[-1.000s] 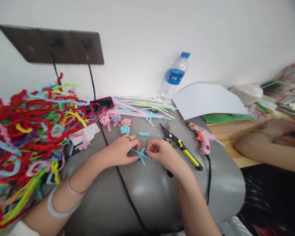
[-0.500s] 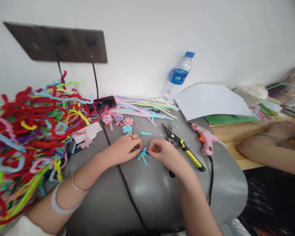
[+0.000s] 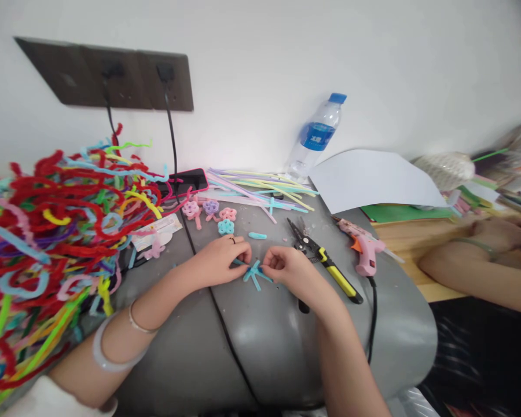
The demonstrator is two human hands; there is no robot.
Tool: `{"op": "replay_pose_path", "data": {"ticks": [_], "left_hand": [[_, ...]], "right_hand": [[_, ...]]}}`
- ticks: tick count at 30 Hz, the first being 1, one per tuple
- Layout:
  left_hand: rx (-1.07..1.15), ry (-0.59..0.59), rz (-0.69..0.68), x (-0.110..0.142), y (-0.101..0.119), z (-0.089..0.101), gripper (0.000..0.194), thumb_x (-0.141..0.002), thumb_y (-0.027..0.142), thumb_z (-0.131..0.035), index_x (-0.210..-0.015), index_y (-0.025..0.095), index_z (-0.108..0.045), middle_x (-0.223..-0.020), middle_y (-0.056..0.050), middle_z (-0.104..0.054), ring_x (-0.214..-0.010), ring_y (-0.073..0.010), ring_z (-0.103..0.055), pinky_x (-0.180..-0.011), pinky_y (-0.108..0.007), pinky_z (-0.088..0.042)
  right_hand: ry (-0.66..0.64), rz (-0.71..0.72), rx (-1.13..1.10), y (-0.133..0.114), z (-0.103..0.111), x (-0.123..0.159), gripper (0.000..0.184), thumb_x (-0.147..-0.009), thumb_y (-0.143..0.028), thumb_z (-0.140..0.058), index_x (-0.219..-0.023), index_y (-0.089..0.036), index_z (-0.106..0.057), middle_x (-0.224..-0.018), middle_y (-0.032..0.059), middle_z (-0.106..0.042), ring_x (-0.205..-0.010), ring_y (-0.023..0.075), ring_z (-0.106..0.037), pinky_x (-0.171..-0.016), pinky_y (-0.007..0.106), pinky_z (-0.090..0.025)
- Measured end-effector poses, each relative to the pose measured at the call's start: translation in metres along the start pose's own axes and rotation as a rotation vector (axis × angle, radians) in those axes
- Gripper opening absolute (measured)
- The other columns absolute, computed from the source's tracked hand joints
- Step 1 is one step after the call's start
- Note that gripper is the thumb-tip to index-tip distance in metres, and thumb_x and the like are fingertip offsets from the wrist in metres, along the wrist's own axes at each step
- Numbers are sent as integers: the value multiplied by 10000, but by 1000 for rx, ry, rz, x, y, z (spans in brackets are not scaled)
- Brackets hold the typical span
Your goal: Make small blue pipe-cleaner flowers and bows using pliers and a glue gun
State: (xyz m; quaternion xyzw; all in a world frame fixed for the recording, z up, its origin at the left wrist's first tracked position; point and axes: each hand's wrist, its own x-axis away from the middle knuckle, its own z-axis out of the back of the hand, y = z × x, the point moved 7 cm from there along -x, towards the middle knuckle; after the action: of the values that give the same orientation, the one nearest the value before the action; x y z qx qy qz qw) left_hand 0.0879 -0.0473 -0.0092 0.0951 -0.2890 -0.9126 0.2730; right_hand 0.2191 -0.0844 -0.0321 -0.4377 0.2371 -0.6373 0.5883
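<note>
Between my hands is a small bundle of blue pipe cleaners [image 3: 255,277], crossed at the middle with its ends spread out. My left hand [image 3: 226,260], with a dark ring on one finger, pinches its left side. On the other side my right hand [image 3: 284,267] pinches it with bent fingers. A short folded blue pipe cleaner piece [image 3: 257,236] lies just beyond them. Small flower shapes in pink, purple and teal, such as the teal flower [image 3: 226,227], sit behind my left hand. To the right of my right hand rest yellow-and-black pliers [image 3: 325,260].
A tangled heap of pipe cleaners [image 3: 69,231] fills the left. Straight pastel strips [image 3: 260,188], a phone [image 3: 191,180] and a bottle [image 3: 316,136] are along the wall. A pink glue gun [image 3: 364,249] lies right. A black cable [image 3: 226,330] crosses the grey surface. Another person's arm [image 3: 473,266] is at right.
The view has shifted slightly, so everything at the left appears a little further right. Both hands keep their pinch on the blue pipe cleaners, with hardly any movement.
</note>
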Motion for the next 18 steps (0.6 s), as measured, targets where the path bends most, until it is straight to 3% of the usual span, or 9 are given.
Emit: {"op": "replay_pose_path", "data": {"ticks": [10,18], "left_hand": [[-27,19,11,-1,1,0,22,-822,193,-578,-822,201,-557,-861,-13,-603,-832,-183,-557,-705,-287,-399],[-36,3,-37,1,1,-1,84,-805,139,-558,-857,204,-568,-867,-9,-590,-837,-179,-552,-727,-283,-401]], "right_hand": [[4,9,-13,0,0,0,66,-701,-166,-583,-649,-198,-558,-539,-56,-519,-521,114,-480,-495,219,-339],[18,7,2,-2,0,1,69,-694,-161,-574,-640,-198,-552,-557,-54,-513,-542,115,-468,-502,218,-337]]}}
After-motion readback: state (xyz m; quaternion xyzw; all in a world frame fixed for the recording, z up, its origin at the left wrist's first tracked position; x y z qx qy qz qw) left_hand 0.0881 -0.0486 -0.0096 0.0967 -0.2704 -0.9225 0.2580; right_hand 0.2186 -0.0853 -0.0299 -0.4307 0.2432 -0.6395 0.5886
